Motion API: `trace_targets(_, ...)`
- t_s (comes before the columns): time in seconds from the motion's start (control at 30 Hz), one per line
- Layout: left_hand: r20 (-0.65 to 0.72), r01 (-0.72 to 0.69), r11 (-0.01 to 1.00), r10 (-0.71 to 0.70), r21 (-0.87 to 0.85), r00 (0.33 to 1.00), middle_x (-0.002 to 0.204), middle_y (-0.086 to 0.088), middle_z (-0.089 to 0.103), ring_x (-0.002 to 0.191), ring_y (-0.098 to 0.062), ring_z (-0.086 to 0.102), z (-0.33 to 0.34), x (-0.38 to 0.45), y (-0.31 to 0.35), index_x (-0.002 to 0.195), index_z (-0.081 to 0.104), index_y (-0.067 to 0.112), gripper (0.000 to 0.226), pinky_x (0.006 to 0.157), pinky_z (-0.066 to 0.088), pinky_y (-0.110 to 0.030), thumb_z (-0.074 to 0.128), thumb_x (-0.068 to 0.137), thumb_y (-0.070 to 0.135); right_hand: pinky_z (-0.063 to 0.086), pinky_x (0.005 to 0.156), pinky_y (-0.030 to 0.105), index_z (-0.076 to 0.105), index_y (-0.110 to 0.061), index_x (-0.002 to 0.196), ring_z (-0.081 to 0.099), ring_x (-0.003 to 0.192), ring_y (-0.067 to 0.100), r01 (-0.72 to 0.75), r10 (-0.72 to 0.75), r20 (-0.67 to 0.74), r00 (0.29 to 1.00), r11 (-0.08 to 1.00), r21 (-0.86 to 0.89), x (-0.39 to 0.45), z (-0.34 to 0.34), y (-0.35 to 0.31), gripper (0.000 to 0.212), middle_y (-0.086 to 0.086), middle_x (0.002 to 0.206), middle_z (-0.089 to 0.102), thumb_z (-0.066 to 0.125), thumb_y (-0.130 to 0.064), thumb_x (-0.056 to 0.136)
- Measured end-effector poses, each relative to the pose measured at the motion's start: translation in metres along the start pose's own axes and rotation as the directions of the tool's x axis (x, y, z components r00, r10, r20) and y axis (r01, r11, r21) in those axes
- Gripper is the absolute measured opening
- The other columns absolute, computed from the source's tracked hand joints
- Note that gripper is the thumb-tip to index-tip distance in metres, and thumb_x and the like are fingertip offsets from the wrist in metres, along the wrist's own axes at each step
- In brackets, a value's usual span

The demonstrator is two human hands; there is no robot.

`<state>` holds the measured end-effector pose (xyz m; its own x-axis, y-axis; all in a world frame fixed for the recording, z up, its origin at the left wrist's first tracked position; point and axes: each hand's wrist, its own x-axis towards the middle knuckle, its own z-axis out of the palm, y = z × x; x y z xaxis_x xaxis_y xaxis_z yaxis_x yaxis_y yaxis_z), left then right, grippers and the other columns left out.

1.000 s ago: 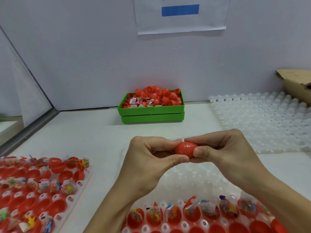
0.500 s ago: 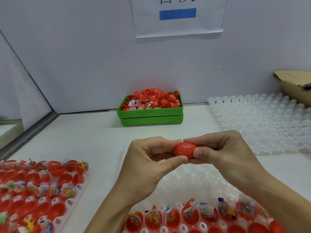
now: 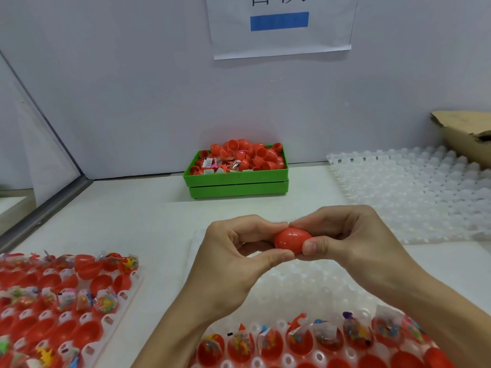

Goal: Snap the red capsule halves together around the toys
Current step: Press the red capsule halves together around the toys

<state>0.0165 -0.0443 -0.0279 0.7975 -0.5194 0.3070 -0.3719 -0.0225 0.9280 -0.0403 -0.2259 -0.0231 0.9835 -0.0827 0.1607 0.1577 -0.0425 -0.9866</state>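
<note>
Pinching a joined red capsule between them, left hand and right hand curl fingers around it.

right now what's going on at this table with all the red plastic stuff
A person is pressing a red plastic egg-shaped capsule together between both hands, the left hand and right hand each pinching one end above the table. Its two halves look joined, with a seam line showing. Below the hands, a white plastic tray holds open red capsule halves with bagged toys. A green plastic bin of loose red halves sits by the wall.
</note>
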Motion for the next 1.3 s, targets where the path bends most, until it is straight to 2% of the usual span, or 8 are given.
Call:
trace_targets(0.27,0.021,-0.011,0.997,0.012,-0.082,1.000,0.114,0.011,0.072,0.108,-0.004,0.066,0.001,0.004,-0.003,0.097,0.080,0.026,0.032,0.082,0.056,-0.021,0.077,0.066,0.019,0.055,0.073,0.023,0.072,-0.017,0.106,0.073,0.090,0.029,-0.147,0.118,0.166,0.979,0.972,0.182,0.004,-0.006,0.007,0.069,0.014,0.106,0.074,0.098,-0.035,0.045)
trace_targets(0.37,0.028,0.025,0.994,-0.022,-0.110,0.999,0.117,0.010,0.066,0.098,-0.005,0.067,0.000,0.004,-0.005,0.097,0.080,0.025,0.035,0.081,0.056,-0.023,0.078,0.063,0.031,0.054,0.078,0.023,0.071,-0.011,0.115,0.071,0.097,0.023,-0.186,0.100,0.286,0.953,0.939,0.289,0.003,-0.006,0.008,0.073,0.012,0.118,0.070,0.095,-0.037,0.051)
trace_targets(0.47,0.056,0.058,0.992,-0.052,-0.114,0.997,0.116,0.010,0.066,0.113,-0.007,0.062,0.000,0.004,-0.008,0.102,0.079,0.022,0.036,0.085,0.055,-0.023,0.075,0.067,0.031,0.053,0.083,0.023,0.070,-0.009,0.120,0.070,0.103,0.023,-0.192,0.072,0.360,0.930,0.932,0.309,0.002,-0.004,0.007,0.069,0.014,0.114,0.072,0.090,-0.037,0.060)
trace_targets(0.6,0.124,0.109,0.992,-0.101,-0.063,0.987,0.116,0.006,0.072,0.111,-0.012,0.067,-0.003,0.002,-0.007,0.119,0.072,0.025,0.035,0.092,0.055,-0.027,0.072,0.085,0.017,0.054,0.080,0.019,0.077,-0.022,0.107,0.073,0.097,0.018,-0.072,0.033,0.233,0.972,0.984,0.160,0.001,0.003,0.005,0.056,0.008,0.102,0.077,0.091,-0.041,0.056)
trace_targets(0.7,0.160,0.151,0.983,-0.133,-0.106,0.978,0.117,0.006,0.073,0.108,-0.012,0.069,-0.003,0.001,-0.004,0.126,0.067,0.029,0.050,0.088,0.054,-0.020,0.078,0.077,0.031,0.056,0.075,0.017,0.078,-0.027,0.103,0.075,0.093,0.017,0.001,-0.011,0.149,0.989,0.998,0.066,0.001,0.005,0.001,0.042,0.002,0.098,0.078,0.085,-0.016,0.063)
trace_targets(0.9,0.049,0.117,0.980,-0.110,-0.160,0.993,0.104,0.001,0.076,0.102,-0.014,0.071,0.003,0.001,-0.006,0.108,0.075,0.018,0.040,0.086,0.058,-0.027,0.074,0.068,0.018,0.057,0.069,0.017,0.080,-0.025,0.095,0.076,0.085,0.017,0.034,-0.036,0.153,0.988,0.999,0.018,-0.004,0.009,-0.008,0.045,0.002,0.090,0.079,0.086,-0.009,0.053)
trace_targets(1.07,0.002,0.057,0.992,-0.057,-0.115,0.998,0.097,0.008,0.077,0.095,-0.010,0.073,0.006,0.001,-0.004,0.096,0.077,0.029,0.039,0.076,0.058,-0.020,0.073,0.075,-0.004,0.059,0.068,0.020,0.081,-0.033,0.087,0.076,0.083,0.017,0.071,-0.074,0.118,0.990,0.997,0.029,-0.008,0.012,-0.009,0.044,0.001,0.087,0.079,0.087,-0.012,0.049)
trace_targets(1.3,0.007,0.060,0.983,-0.059,-0.171,0.998,0.099,0.004,0.077,0.094,-0.014,0.074,0.009,0.000,-0.007,0.098,0.078,0.023,0.029,0.075,0.059,-0.024,0.071,0.072,0.012,0.059,0.071,0.020,0.081,-0.033,0.089,0.076,0.085,0.016,0.074,-0.071,0.114,0.991,0.997,-0.023,-0.007,0.011,-0.005,0.039,0.000,0.088,0.079,0.087,-0.012,0.057)
